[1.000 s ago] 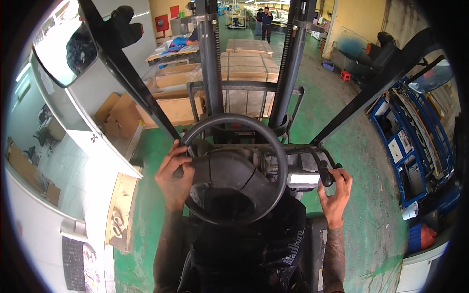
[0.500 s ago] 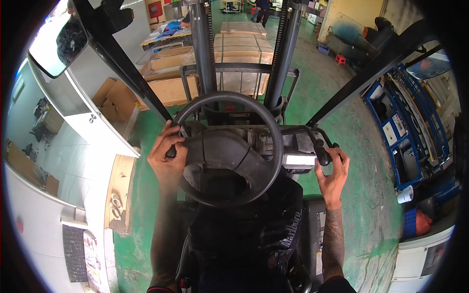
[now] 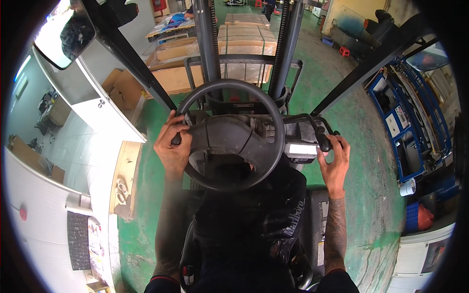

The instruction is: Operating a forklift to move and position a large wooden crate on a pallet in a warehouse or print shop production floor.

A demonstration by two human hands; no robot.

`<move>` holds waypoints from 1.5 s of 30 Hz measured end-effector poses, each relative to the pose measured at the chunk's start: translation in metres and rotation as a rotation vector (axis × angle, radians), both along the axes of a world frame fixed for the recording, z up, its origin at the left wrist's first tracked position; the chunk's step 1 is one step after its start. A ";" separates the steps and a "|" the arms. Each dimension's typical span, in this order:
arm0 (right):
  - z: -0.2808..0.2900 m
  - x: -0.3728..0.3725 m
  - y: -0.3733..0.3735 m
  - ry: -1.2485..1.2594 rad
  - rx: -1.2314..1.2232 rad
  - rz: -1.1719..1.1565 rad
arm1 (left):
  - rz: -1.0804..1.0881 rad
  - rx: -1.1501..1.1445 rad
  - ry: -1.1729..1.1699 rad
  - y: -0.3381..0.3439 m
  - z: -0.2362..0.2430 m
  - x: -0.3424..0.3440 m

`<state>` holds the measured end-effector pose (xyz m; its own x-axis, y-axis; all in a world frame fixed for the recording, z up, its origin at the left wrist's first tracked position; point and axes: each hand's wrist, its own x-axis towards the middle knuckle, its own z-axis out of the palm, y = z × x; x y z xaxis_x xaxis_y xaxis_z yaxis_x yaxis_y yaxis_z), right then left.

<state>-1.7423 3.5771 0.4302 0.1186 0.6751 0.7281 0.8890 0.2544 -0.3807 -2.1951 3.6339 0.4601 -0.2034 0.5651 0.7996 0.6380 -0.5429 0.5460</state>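
Observation:
I sit in a forklift, facing a black steering wheel (image 3: 279, 132). My left hand (image 3: 171, 141) is closed at the wheel's left side, its fingers curled round the rim and the knob there. My right hand (image 3: 334, 161) has fingers and thumb curled onto a black-knobbed control lever (image 3: 324, 142) at the right of the dashboard (image 3: 221, 134). Other levers stand beside that one, partly hidden by the fingers. Ahead rises the dark mast (image 3: 288, 39) with the load guard (image 3: 244, 59).
Wooden crates (image 3: 244, 34) and cartons (image 3: 119, 85) stand ahead. Left are an open white door (image 3: 110, 119) and a wooden board (image 3: 124, 171) with sandals. Right are a blue metal rack (image 3: 395, 122), red stool (image 3: 344, 51) and bucket (image 3: 408, 187). A person (image 3: 269, 9) stands far back.
The view has tilted, so the wheel, both hands and surroundings appear higher in the picture. My hands keep their places on the wheel and lever. The distant people are now mostly out of frame.

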 end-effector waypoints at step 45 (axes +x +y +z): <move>0.007 0.012 0.050 -0.081 0.035 -0.017 | 0.017 0.041 0.017 0.060 0.018 0.009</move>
